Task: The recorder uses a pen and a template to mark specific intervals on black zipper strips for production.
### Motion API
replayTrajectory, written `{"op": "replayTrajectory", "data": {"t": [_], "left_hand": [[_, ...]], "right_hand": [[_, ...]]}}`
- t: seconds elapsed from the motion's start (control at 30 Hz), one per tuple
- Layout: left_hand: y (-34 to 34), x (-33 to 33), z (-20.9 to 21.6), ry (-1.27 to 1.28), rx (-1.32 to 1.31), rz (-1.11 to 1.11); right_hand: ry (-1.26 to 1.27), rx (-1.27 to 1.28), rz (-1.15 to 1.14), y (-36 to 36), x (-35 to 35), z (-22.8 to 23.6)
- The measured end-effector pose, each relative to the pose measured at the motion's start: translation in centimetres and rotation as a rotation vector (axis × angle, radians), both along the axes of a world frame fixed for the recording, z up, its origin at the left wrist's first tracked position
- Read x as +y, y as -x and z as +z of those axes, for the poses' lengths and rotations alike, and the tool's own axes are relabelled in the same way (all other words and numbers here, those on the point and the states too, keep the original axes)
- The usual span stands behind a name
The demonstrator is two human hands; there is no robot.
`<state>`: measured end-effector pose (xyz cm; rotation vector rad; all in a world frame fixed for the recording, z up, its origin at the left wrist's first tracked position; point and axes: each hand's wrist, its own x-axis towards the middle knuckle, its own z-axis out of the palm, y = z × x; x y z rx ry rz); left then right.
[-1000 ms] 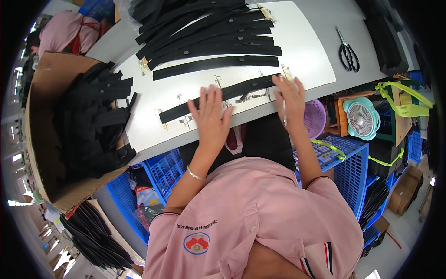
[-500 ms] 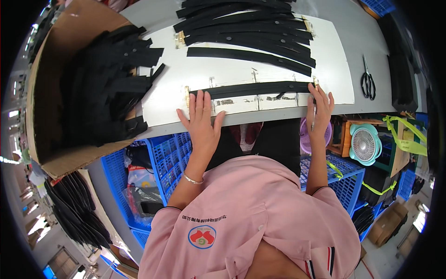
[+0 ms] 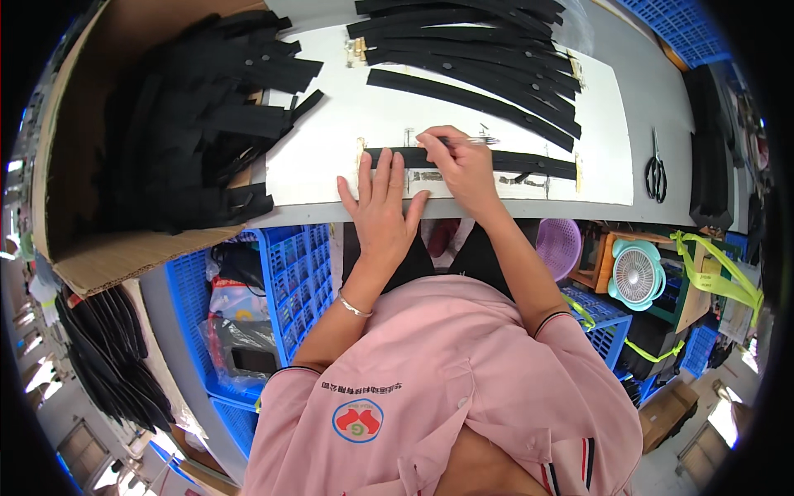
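The middle of the near black strip point(image 3: 538, 163) is being hidden by the right hand point(image 3: 470, 175), whose curled fingers are being kept closed around a slim pen-like tool point(image 3: 483, 140); its tip cannot be made out. On the white board point(image 3: 314, 178), the strip's left end is being overlaid by the left hand's point(image 3: 383, 211) extended, slightly parted fingers.

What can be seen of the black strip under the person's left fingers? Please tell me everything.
The black strip is long, narrow and flat, and looks like fabric. It lies crosswise on the white board, its right end a little nearer the person. A small dark piece sticks out at its near edge, toward the right. The left hand rests its fingers on the strip's left part. The right hand hides part of its middle; whether they touch is unclear.
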<state>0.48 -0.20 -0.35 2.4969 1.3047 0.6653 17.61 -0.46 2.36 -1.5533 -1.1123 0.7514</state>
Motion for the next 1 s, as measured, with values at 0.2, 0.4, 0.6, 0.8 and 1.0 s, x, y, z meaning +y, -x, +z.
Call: {"op": "replayTrajectory", "data": {"t": [0.2,0.4,0.6,0.8,1.0], "left_hand": [[0.3,-0.1,0.0,-0.011,-0.02,0.006],[0.3,0.0,0.0,-0.015,-0.023,0.001],[0.3,-0.1,0.0,-0.023,-0.012,0.001],[0.1,0.0,-0.1,-0.029,-0.006,0.006],[0.0,0.0,0.1,-0.02,-0.002,0.0]], "right_hand": [[0.077,-0.196,0.054,0.9,0.8,-1.3],[0.049,-0.261,0.062,1.0,0.9,-1.8],[0.034,-0.238,0.002,1.2,0.7,-1.3],[0.04,-0.245,0.168,0.4,0.4,-1.5],[-0.05,-0.397,0.159,0.3,0.2,-1.4]]}}
